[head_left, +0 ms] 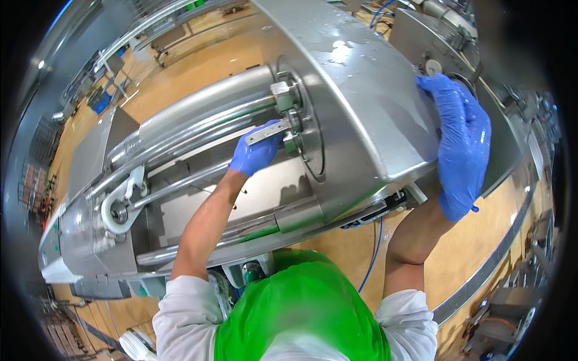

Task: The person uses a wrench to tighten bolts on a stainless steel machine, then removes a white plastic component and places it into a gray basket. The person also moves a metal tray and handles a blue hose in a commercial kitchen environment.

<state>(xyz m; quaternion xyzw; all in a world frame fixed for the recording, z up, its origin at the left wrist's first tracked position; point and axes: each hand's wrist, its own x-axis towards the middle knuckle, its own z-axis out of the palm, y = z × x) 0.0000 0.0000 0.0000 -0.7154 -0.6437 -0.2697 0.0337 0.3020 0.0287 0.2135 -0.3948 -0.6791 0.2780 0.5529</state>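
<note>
Left hand (256, 156) gripping drilled metal bar (268, 132) near frame centre, right hand (463, 141) laid open against steel housing (373, 90), upper right.

the tan floor (337, 259) carries the steel machine (373, 90), whose supports are hidden from this view. a grated drain (490, 265) is set into the floor along the right side. a blue hose (376, 253) hangs beside the machine; its contact with the floor cannot be determined.
</note>
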